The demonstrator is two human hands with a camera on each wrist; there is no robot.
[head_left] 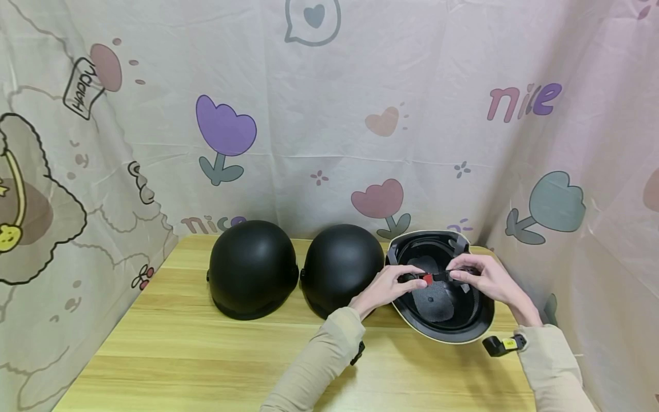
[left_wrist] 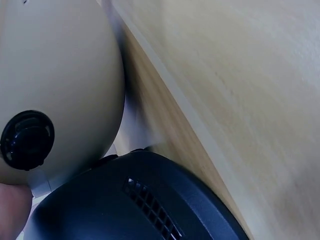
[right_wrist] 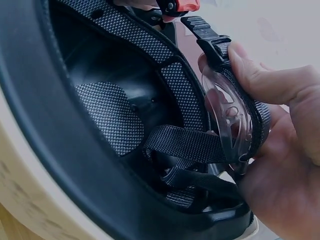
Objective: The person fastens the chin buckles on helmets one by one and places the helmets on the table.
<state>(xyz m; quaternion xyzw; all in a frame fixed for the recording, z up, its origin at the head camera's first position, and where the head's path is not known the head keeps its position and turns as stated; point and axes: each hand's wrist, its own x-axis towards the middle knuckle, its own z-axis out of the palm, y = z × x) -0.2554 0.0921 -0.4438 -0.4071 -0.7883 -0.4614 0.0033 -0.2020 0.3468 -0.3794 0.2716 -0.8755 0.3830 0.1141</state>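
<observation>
An upturned beige helmet (head_left: 448, 337) shows its black padded inside at the right of the table. Above its opening, my left hand (head_left: 388, 284) pinches the red and black buckle (head_left: 428, 280) of the chin strap. My right hand (head_left: 484, 277) grips the other strap end, thumb pressed beside its ridged black buckle tongue (right_wrist: 200, 27). A clear plastic chin cup (right_wrist: 230, 115) sits on the strap within that hand. In the right wrist view, the tongue and the red part (right_wrist: 187, 5) are close together but apart. Grey mesh padding (right_wrist: 110, 115) lines the shell.
Two black helmets, one at left (head_left: 252, 269) and one in the middle (head_left: 342, 263), stand dome up in a row beside the beige one. They rest on a wooden table (head_left: 206, 366). A printed curtain (head_left: 309, 114) hangs behind.
</observation>
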